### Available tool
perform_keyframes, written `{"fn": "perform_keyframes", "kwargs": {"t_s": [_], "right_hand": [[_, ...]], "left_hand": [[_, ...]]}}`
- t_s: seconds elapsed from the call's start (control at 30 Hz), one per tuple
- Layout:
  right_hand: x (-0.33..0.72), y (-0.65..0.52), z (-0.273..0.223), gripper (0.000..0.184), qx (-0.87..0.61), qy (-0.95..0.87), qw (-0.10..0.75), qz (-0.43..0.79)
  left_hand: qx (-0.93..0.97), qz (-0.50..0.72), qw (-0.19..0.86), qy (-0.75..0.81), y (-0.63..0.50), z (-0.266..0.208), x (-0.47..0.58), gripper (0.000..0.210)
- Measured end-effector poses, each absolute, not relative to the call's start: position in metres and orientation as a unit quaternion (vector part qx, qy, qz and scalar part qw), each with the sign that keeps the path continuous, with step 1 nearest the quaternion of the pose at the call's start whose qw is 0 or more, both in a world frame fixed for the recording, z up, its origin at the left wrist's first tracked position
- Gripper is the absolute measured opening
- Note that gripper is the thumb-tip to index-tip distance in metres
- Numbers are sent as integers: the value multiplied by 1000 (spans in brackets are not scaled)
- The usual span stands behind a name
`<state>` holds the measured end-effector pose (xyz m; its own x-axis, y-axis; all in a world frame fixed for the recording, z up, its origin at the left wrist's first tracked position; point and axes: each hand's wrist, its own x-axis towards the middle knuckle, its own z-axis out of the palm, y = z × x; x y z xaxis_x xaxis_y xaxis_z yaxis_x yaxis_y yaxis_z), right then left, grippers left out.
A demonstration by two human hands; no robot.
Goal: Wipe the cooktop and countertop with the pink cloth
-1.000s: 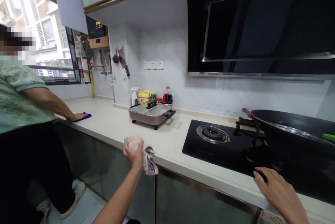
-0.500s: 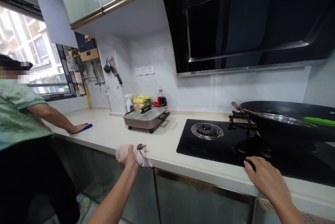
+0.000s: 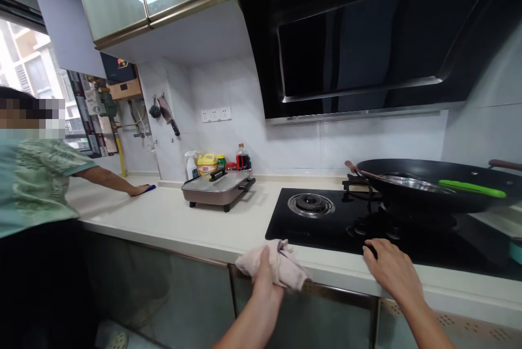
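A crumpled pale pink cloth (image 3: 291,268) is gripped in my left hand (image 3: 267,278) at the front edge of the white countertop (image 3: 212,232). The thumb lies over the cloth; the other fingers are mostly hidden beneath it. To the right, my right hand (image 3: 393,270) rests palm down on the counter's front edge, its fingers loosely spread and fingertips at the border of the black gas hob (image 3: 281,229). The hob's bare left burner (image 3: 310,205) lies beyond both hands.
A large black wok (image 3: 411,199) with a green-handled utensil (image 3: 473,188) sits on the hob's right side. A lidded electric pan (image 3: 216,191) stands left of the hob, with bottles behind. At far left a person (image 3: 44,186) presses a blue cloth (image 3: 150,188) on the counter. The range hood (image 3: 359,55) hangs above.
My left hand has moved right along the counter edge with the cloth, nearer the hob. My right hand stays at the hob's edge. The other person's arm has reached farther back along the counter.
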<state>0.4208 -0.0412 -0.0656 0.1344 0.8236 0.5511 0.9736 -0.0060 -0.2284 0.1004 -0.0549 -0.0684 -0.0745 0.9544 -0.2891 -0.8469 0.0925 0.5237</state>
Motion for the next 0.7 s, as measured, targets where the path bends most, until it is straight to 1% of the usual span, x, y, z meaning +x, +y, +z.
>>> {"fn": "perform_keyframes", "kwargs": {"t_s": [0.1,0.2,0.3,0.4,0.57,0.7], "right_hand": [[421,-42,-65,48,-700,-642,284,-130],[423,-41,-67,48,-697,-646,284,-129],[424,-40,-68,48,-690,-650,288,-135],[424,-40,-68,46,-689,-649,291,-138],[422,-41,-65,44,-685,-651,299,-132],[420,-44,-62,44,-691,-646,298,-129]], "left_hand": [[72,637,722,260,-68,-66,150,47],[83,584,771,241,-80,-64,177,53],[87,542,803,234,-88,-59,174,61],[53,527,813,242,-93,-53,151,64],[49,588,764,263,-87,-51,93,57],[61,672,660,329,-73,-47,30,45]]}}
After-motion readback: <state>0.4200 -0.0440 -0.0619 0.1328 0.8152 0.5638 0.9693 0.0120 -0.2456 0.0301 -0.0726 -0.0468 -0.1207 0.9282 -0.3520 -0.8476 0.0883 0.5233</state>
